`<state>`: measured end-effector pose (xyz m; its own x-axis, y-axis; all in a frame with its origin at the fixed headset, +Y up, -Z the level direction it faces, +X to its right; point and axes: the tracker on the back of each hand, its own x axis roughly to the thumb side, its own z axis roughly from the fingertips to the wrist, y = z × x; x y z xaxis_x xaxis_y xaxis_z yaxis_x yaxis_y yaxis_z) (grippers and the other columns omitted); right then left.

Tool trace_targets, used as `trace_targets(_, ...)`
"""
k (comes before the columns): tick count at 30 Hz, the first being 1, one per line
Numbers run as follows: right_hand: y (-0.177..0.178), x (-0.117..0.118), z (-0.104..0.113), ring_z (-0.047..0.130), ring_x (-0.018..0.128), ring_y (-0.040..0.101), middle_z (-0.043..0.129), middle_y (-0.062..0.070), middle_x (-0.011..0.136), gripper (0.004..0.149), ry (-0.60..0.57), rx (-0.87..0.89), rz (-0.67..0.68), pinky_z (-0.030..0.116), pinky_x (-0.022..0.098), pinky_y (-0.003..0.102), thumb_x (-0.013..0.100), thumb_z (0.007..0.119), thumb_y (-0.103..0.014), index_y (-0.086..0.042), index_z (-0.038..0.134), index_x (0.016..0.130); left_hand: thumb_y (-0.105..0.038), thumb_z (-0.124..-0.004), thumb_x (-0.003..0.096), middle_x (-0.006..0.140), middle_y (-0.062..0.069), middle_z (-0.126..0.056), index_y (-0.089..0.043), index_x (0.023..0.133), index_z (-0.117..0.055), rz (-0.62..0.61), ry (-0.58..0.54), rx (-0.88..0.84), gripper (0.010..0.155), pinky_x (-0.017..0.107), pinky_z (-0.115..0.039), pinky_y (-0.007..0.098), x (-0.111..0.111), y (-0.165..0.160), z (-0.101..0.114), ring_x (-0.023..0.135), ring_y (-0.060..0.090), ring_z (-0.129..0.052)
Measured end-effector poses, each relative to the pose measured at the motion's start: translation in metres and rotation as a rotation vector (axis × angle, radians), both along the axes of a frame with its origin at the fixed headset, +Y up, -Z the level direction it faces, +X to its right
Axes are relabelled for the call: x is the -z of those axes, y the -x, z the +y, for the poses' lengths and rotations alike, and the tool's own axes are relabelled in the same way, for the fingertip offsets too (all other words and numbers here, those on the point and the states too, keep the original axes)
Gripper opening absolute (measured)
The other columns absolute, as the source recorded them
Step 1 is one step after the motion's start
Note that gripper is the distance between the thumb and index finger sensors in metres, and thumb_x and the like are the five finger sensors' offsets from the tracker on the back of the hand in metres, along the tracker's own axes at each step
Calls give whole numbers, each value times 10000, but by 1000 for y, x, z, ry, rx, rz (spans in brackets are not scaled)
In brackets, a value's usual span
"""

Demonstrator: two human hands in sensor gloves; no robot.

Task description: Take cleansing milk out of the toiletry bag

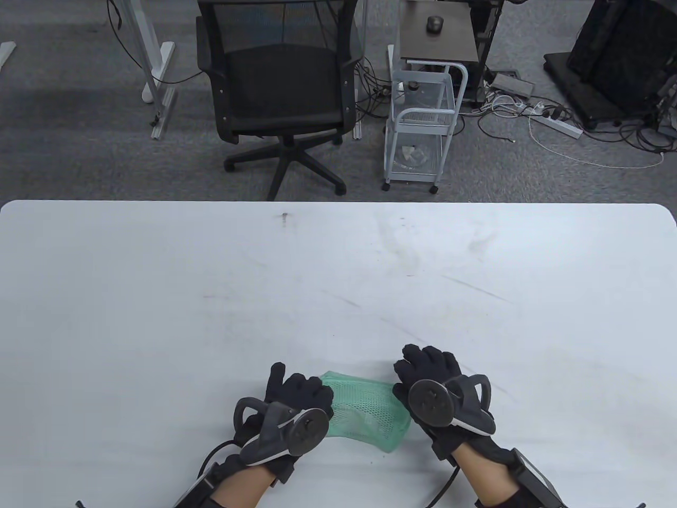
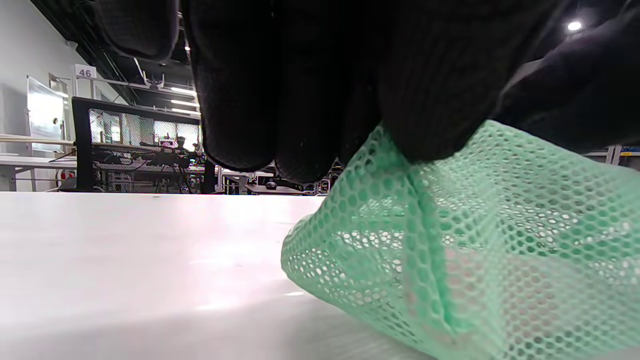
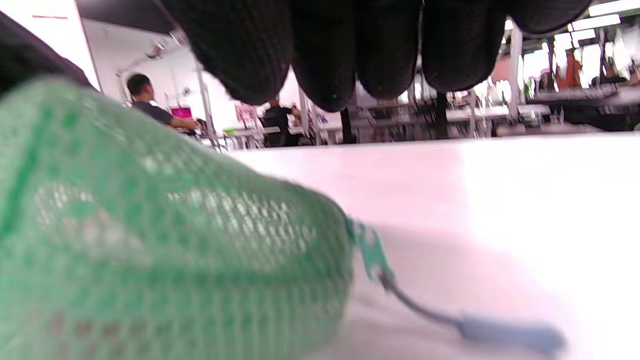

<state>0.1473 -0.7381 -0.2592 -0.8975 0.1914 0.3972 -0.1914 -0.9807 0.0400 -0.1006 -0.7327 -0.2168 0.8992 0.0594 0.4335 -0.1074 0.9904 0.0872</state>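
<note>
A green mesh toiletry bag lies on the white table near the front edge, between my hands. My left hand is on its left end; in the left wrist view my left hand pinches a fold of the bag's mesh between fingers and thumb. A pale shape shows through the mesh; I cannot tell what it is. My right hand is at the bag's right end. In the right wrist view its fingers hang above the table, holding nothing. The bag's zipper pull lies on the table below them.
Beyond the table's far edge stand a black office chair and a white wire cart on the carpet. Cables and a power strip lie at the right.
</note>
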Motion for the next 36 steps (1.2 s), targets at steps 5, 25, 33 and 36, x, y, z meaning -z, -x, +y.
trace_targets(5,-8,11,-16,682,904,692,686,320,1111,527,136,10,-29,529,636,773,529,888,-316,-18,823,959,-408,-961,446,920,40,-1024,-229,836,-978,6,8,13,430,738,-581,692,0,0,0,836,385,-1010)
trace_targets(25,7,17,-47,646,920,704,642,327,1131,504,216,-114,15,514,636,782,517,911,-258,-19,825,951,-411,-962,444,927,39,-1020,-231,839,-976,4,12,45,434,740,-581,689,1,-2,-1,844,382,-1004)
trace_targets(33,13,16,-49,671,914,692,680,311,1114,422,178,-146,10,535,633,775,507,921,-227,12,879,852,-413,-962,444,929,37,-1018,-233,842,-974,1,19,53,437,741,-578,689,1,-4,-2,845,385,-1003)
trace_targets(36,13,16,-49,672,915,690,686,305,1112,407,167,-141,13,535,634,776,503,929,-224,15,894,829,-417,-959,444,929,37,-1018,-233,841,-974,2,20,50,438,741,-579,689,1,-4,-3,845,385,-1002)
